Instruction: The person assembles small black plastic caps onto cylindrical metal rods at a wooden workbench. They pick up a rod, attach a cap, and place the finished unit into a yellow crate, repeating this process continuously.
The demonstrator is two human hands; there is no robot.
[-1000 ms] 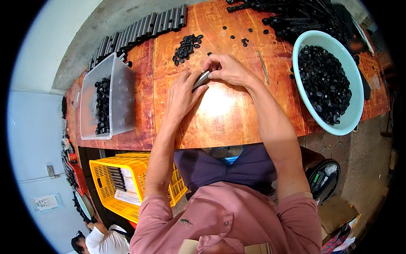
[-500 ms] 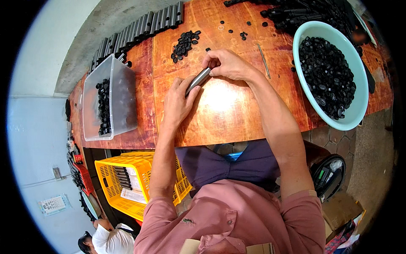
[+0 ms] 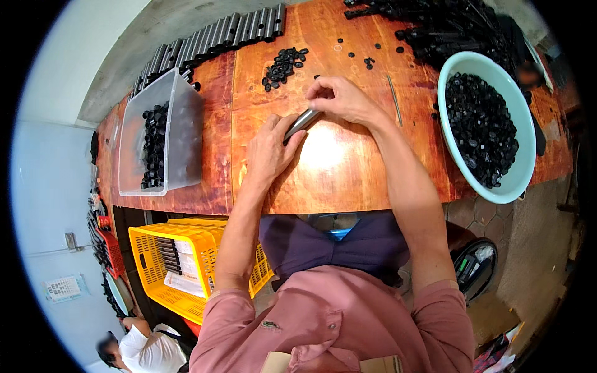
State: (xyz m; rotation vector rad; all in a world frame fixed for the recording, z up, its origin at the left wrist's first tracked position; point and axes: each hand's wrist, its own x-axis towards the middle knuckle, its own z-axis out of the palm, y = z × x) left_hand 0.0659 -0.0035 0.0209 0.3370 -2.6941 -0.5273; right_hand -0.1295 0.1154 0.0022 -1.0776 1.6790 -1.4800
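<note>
My left hand is wrapped round a short grey metal tube, which lies slanted over the wooden table. At the tube's far end, my right hand has thumb and fingers curled together against it. Whether a small part sits between those right fingertips is hidden. Just beyond the hands is a pile of small black rings or caps. A thin metal rod lies to the right of my right hand.
A translucent plastic bin with black parts stands left. Similar tubes line the back left edge. A pale teal basin of black pieces is at the right, near long black parts. Below left are a yellow crate and another person.
The view has shifted slightly. Both hands keep their places on the tube; the right fingers have curled a little differently at its far end.
</note>
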